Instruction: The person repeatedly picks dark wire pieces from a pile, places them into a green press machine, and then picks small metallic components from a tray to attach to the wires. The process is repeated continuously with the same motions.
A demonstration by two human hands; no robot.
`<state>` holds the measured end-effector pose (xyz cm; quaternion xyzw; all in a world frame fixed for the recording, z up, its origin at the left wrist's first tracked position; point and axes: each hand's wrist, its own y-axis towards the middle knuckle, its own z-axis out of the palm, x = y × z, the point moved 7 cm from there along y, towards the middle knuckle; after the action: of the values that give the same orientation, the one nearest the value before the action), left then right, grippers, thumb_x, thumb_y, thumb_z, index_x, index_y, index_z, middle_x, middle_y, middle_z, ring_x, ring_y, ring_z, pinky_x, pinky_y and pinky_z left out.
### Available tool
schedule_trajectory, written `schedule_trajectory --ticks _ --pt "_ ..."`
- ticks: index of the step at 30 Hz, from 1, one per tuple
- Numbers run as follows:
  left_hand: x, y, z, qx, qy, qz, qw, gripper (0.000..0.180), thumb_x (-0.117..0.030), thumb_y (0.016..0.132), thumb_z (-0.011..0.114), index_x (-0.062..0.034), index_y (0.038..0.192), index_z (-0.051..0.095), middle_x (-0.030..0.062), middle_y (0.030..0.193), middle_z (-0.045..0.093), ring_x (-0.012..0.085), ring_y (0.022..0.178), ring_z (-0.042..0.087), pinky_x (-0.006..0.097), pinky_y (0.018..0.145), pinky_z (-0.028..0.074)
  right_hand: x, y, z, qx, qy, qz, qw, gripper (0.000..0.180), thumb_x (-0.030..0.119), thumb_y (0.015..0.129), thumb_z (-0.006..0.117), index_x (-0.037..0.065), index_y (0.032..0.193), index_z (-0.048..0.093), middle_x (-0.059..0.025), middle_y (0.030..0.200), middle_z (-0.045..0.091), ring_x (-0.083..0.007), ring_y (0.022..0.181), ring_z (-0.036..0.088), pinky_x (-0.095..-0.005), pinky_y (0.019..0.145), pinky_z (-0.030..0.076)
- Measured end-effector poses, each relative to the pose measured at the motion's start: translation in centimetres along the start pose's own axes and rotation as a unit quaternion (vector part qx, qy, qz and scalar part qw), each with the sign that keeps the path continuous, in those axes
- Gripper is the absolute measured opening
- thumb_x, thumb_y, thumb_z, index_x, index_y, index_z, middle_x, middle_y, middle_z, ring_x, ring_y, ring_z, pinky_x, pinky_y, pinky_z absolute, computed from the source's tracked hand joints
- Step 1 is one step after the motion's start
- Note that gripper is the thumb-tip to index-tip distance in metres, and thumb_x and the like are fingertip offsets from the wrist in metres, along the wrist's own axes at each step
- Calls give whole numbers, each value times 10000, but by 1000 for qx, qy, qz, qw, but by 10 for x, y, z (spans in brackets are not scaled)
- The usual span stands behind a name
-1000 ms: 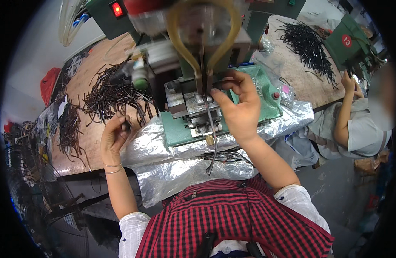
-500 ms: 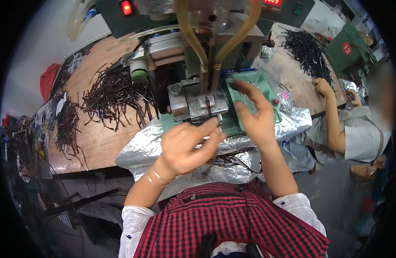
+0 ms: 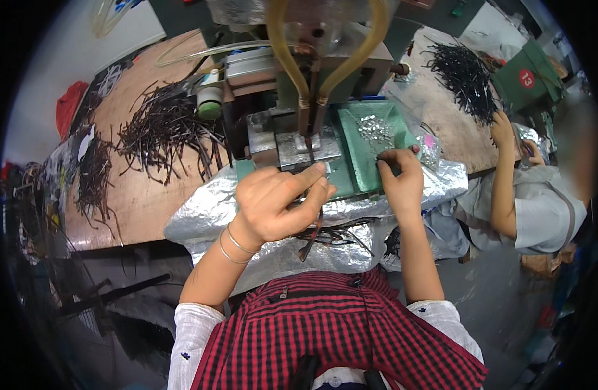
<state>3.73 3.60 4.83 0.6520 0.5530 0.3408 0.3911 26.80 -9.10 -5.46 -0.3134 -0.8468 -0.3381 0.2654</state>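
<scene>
Left hand (image 3: pixel 276 208) grip pinches a dark strip (image 3: pixel 314 227) at the press block (image 3: pixel 299 146); right hand (image 3: pixel 399 182) fingers pinch tiny parts in the green tray (image 3: pixel 357 153). Looks like loading; seating needs precision.

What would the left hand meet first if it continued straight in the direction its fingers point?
Probably the grey metal block of the press, just beyond the left hand; depth is unclear.

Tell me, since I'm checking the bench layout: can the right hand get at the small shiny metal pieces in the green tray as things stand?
Probably yes. The right hand rests at the green tray, nothing lying between its fingers and the small shiny metal pieces.
</scene>
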Motion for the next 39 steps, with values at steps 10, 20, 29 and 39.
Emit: schedule_trajectory --ticks 10,20,29,39 --pt "-14 -35 -19 8 -56 -182 982 371 -19 803 760 -49 1172 744 165 1217 757 192 765 726 267 604 540 18 1 13 -8 -140 -86 986 97 13 868 690 9 953 642 -185 940 659 -414 939 622 -500 867 487" --pt "130 -138 -93 178 293 -444 828 187 -194 850 815 -22 892 755 143 960 689 328 919 653 416 827 519 29 10 12 -51 -40 -103 993 183 -3 941 637 25 1089 741 -163 1023 712 -352 960 666 -407 962 480" --pt "191 -209 -100 228 306 -534 755 115 -124 768 808 -41 829 757 156 924 677 348 882 662 437 812 543 -7 -9 -10 -61 31 -10 998 144 7 912 689 14 1038 757 -110 988 739 -242 915 694 -346 875 522" --pt "177 -205 -144 383 165 -596 686 206 -190 695 797 -12 768 723 177 702 699 335 663 688 416 650 520 115 21 0 -42 187 -146 971 120 7 833 766 1 949 735 -118 946 741 -237 897 711 -340 830 535"
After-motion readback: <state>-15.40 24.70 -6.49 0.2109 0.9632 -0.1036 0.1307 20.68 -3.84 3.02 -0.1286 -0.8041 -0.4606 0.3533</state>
